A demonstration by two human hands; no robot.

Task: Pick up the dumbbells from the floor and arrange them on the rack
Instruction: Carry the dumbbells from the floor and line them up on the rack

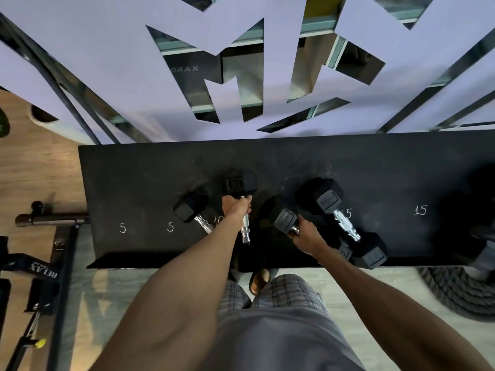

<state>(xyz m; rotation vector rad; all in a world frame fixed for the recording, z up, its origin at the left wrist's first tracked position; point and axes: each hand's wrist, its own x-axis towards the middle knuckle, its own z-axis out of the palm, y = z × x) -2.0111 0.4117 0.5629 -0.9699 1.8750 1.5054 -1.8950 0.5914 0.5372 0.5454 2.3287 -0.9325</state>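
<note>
A black rack shelf with chalked numbers 5, 5, 10, 15, 15 spans the view. My left hand grips the chrome handle of a black hex dumbbell standing near the "10" mark. My right hand grips the handle of another hex dumbbell just to the right. A smaller dumbbell lies left of my left hand, its near end hidden by my forearm. A larger dumbbell lies right of my right hand on a "15" mark.
Another dumbbell sits blurred at the shelf's far right end. A coiled battle rope lies on the floor below it. Gym equipment with a "RELAX" strap stands at the left. A patterned mirrored wall is behind the rack.
</note>
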